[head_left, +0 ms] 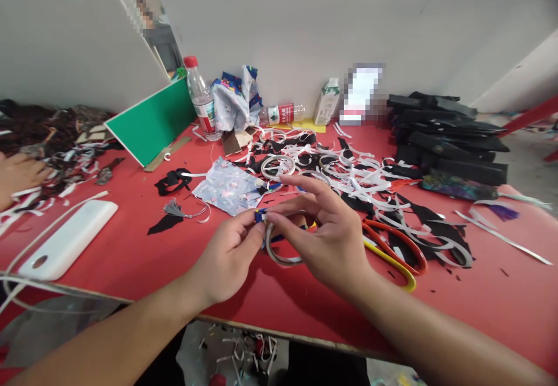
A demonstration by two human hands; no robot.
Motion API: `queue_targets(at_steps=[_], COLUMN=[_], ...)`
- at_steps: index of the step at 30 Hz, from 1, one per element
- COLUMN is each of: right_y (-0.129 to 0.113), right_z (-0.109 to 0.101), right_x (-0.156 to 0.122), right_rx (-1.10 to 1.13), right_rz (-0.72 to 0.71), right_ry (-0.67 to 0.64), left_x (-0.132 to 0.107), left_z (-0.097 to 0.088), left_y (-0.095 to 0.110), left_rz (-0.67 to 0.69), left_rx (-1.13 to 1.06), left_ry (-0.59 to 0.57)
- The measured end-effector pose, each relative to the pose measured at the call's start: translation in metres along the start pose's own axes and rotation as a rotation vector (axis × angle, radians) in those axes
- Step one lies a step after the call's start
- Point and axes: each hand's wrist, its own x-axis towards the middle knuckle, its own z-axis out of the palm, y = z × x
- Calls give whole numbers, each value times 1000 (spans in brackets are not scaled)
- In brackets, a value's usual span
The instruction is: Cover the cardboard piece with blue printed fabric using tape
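Note:
My left hand (231, 252) pinches a small blue piece (260, 215) between thumb and forefinger above the red table (131, 246). My right hand (322, 229) meets it from the right, thumb and forefinger pinched on the same spot, other fingers spread. A thin roll of tape (281, 252) hangs in my right hand just under the pinch. Red and yellow scissors (401, 255) lie right of my right hand. A floral fabric piece (229, 188) lies just beyond my hands.
White paper strips and black scraps (349, 171) litter the table's middle. A black stack (444, 136) sits back right. Water bottle (201, 98), milk carton (326, 101), green board (152, 121) stand behind. A white power bank (70, 238) lies left. Another person's hand (17, 174) rests far left.

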Motion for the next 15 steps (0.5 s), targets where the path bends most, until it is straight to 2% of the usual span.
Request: queue_targets(at_steps=[6,15], right_y=[-2,-2], right_z=[-1,-2], right_x=[-2,-1], right_rx=[-39,-141], right_rz=[32,25], right_ry=[7,14], left_x=[-2,-3], left_z=[6,9], left_y=[2,2], left_rz=[-83,-68], left_rx=[29,-39], left_ry=[27,16])
